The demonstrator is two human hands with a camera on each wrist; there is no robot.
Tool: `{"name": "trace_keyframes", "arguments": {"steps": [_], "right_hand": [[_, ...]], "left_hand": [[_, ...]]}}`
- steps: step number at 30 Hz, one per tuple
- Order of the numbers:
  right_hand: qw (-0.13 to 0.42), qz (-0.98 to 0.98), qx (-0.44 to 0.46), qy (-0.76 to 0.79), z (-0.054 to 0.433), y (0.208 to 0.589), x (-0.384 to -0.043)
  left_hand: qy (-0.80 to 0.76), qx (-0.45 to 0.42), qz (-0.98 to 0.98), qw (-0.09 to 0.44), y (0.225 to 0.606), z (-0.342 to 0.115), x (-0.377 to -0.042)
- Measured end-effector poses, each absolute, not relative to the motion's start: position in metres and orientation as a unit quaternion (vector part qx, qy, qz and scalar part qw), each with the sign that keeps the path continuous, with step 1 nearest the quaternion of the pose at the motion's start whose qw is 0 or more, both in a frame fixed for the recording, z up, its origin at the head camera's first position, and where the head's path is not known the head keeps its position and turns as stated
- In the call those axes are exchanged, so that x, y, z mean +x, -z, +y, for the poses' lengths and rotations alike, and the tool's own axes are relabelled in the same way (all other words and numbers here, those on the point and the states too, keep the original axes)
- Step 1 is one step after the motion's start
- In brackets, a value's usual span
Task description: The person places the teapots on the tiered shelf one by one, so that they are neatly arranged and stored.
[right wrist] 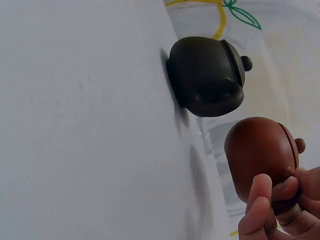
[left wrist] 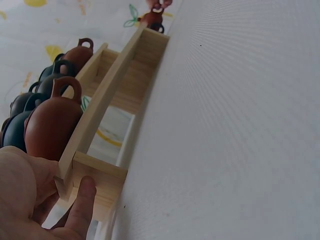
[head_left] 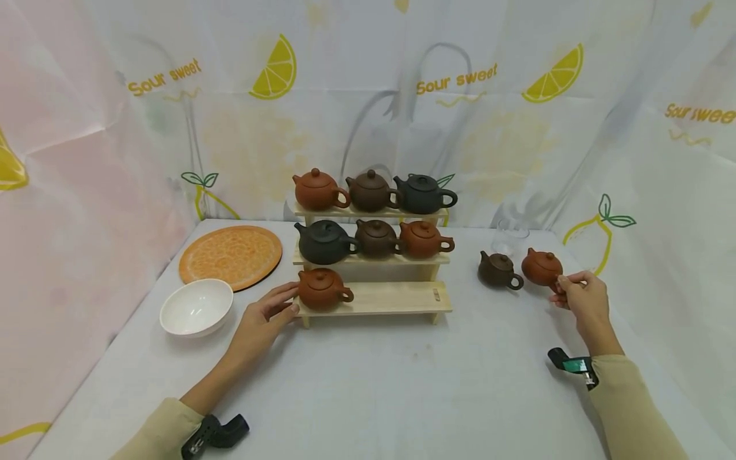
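My right hand (head_left: 583,300) pinches the handle of a reddish-brown clay teapot (head_left: 542,267) on the right. In the right wrist view, that teapot (right wrist: 260,157) stands apart from its shadow on the cloth. Beside it a dark brown teapot (head_left: 498,271) sits on the table. My left hand (head_left: 266,319) touches the left end of a three-tier wooden stand (head_left: 397,299), its fingers fairly straight. In the left wrist view, one fingertip (left wrist: 87,185) rests against the stand's end leg. Another reddish-brown teapot (head_left: 322,289) sits on the lowest tier near the left hand.
Three teapots, one a black teapot (head_left: 424,193), line the top tier; three more, including a dark brown teapot (head_left: 376,239), fill the middle. A white bowl (head_left: 195,308) and round orange mat (head_left: 230,255) lie left. Clear glassware (head_left: 506,239) stands behind the right-hand teapots.
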State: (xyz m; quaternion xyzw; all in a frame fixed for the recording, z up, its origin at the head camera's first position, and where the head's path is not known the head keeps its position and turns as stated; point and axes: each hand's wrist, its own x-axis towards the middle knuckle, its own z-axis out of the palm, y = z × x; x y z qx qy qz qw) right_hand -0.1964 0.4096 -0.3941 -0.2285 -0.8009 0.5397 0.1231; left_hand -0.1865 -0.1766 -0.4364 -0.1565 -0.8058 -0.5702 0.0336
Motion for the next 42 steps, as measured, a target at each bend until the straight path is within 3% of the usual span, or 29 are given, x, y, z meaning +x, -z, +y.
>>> {"name": "trace_keyframes", "arguments": {"steps": [27, 42], "right_hand": [[0.153, -0.791, -0.122, -0.58, 0.383, 0.357, -0.184], [0.126, -0.823, -0.063, -0.55, 0.355, 0.333, -0.166]], "left_hand": [[0.567, -0.155, -0.809, 0.029, 0.437, -0.178, -0.186], [0.572, -0.158, -0.804, 0.029, 0.438, -0.178, -0.186]]}}
